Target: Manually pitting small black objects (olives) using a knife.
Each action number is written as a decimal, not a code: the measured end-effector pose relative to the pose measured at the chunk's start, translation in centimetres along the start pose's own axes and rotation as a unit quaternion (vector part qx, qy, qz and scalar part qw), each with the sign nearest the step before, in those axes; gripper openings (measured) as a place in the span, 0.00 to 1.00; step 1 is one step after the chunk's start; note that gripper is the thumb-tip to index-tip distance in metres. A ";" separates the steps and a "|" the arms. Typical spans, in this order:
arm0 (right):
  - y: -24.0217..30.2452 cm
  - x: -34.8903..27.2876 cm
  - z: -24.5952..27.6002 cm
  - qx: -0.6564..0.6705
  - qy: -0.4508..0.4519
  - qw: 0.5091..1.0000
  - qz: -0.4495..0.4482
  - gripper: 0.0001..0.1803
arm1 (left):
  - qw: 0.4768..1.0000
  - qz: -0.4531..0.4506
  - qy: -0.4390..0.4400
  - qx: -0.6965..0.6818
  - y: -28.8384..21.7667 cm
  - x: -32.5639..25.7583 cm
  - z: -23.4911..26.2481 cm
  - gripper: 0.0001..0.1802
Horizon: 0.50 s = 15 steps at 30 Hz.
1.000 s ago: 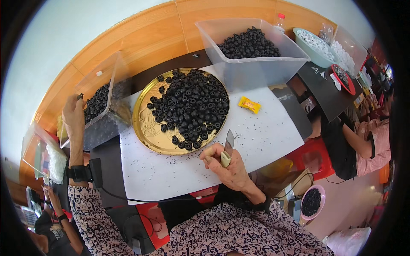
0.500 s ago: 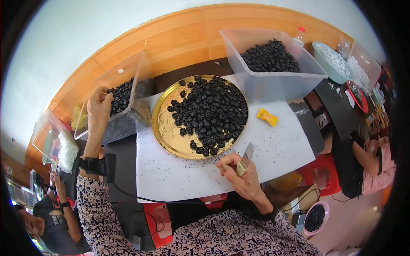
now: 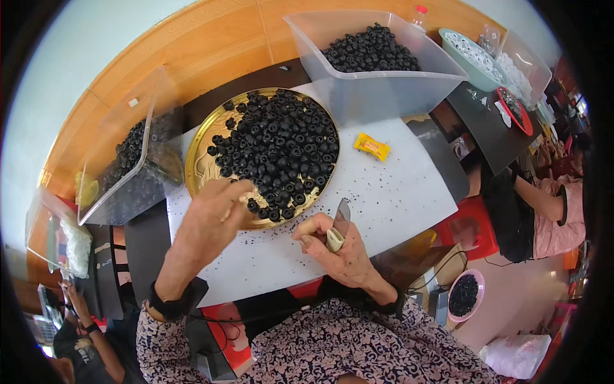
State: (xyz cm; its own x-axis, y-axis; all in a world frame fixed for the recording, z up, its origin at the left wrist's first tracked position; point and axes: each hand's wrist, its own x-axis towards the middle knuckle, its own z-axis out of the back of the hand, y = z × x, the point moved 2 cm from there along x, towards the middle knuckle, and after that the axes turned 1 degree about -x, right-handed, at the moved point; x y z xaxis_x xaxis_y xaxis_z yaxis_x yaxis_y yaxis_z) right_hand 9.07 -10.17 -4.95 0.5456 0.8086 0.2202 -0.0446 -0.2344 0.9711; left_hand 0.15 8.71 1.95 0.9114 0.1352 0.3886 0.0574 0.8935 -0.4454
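My right hand [image 3: 342, 259] is closed round the pale handle of a small knife [image 3: 342, 217], its short blade pointing up and away from me. It sits over the white sheet [image 3: 396, 192], just below a round golden tray [image 3: 199, 160]. My left hand [image 3: 208, 221] is over the tray's near left rim, slightly blurred, its fingers curved but apart. No object shows in it. Many small round black pieces with holes [image 3: 281, 141] are heaped on the tray, a few loose ones close to the left fingertips. Black specks dot the sheet.
Clear plastic bins of black pieces stand at the left [image 3: 144, 147] and far right [image 3: 384, 77]. A yellow wrapped packet [image 3: 372, 147] lies right of the tray. Further right are a pale green basin [image 3: 473, 61] and a red dish [image 3: 515, 110]. Other people sit at both sides.
My left hand has come from the left bin back to the tray's near rim. My right hand still grips the knife. The whole view has shifted, moving the tray left and up.
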 end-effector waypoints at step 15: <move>-0.3 0.3 -0.1 0.016 -0.044 0.998 -0.028 0.05 | 0.902 0.241 0.010 -0.358 -3.1 -2.7 -3.4 0.14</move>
State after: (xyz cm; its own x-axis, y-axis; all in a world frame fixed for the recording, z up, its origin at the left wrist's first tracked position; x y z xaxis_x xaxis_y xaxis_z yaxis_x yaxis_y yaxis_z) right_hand 9.16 -9.78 -5.16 0.6187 0.7702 0.1550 0.0143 -0.2083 0.9780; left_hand -1.09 4.15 -0.47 0.9075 0.4201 0.0000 -0.1048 0.2262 -0.9684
